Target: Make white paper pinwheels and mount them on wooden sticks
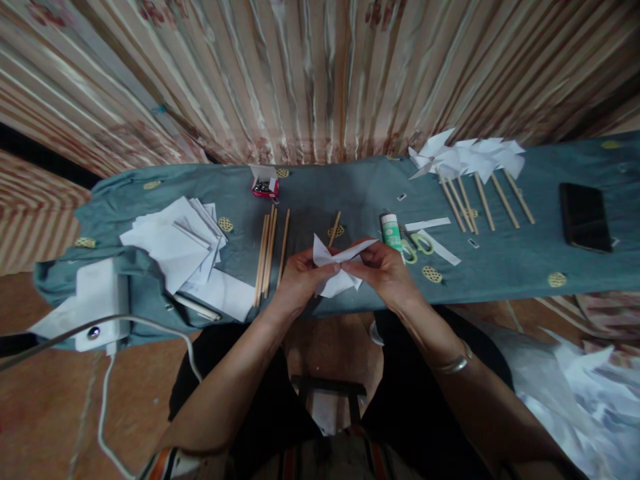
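A white paper pinwheel (336, 287) is pinched between my two hands over the table's front edge. My left hand (304, 275) closes on its left side and my right hand (384, 268) on its right side, the thumbs meeting at its middle. Behind it a wooden stick (335, 229) points away from me; whether it touches the paper is hidden. Left of my left hand lie several loose wooden sticks (267, 257). Close to my right hand are a green and white glue stick (391, 231) and scissors with pale green handles (423, 243).
A pile of white paper (167, 243) lies left, near a white power bank-like box (101, 303) with cables. A small red box of metal pins (265, 183) stands at the back. Several pinwheels on sticks (470, 160) and a black phone (585, 217) lie right. Paper strips (428, 225) lie by the scissors.
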Motion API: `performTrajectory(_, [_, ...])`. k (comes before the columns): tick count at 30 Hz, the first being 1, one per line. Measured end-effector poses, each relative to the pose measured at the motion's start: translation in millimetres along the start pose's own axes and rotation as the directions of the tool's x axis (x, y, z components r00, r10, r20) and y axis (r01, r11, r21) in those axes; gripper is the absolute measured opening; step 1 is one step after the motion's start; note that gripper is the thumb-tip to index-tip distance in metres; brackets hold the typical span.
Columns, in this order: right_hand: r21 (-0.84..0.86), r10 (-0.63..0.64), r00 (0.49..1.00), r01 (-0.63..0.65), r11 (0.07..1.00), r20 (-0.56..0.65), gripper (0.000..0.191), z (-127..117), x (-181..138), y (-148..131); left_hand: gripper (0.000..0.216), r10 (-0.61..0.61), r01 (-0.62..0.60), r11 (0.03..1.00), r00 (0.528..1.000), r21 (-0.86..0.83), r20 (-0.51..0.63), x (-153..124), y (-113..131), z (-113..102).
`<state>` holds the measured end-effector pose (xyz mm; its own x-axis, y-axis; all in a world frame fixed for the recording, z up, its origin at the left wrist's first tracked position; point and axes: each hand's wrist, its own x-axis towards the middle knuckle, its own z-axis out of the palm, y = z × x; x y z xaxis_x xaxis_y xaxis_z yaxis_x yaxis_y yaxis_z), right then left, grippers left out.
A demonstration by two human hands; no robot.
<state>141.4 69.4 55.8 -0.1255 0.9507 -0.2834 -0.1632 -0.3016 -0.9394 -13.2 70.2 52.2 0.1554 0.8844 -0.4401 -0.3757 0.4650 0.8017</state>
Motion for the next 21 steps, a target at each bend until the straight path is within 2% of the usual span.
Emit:
performTrajectory(7, [0.042, -0.012, 0.998, 0.009, 0.999, 0.066, 0.038, -1.0, 1.6, -1.3, 0.033, 0.028, -0.028, 0.999, 0.999, -0.020, -0.017, -1.5, 1.9, 2.2])
performTrajectory(21, [0.047, 0.001, 0.997, -0.005, 0.999, 0.080, 0.039, -1.4, 3.0, 0.4, 0.037, 0.045, -0.045, 0.998, 0.999, 0.039, -0.019, 1.3, -1.2, -1.3])
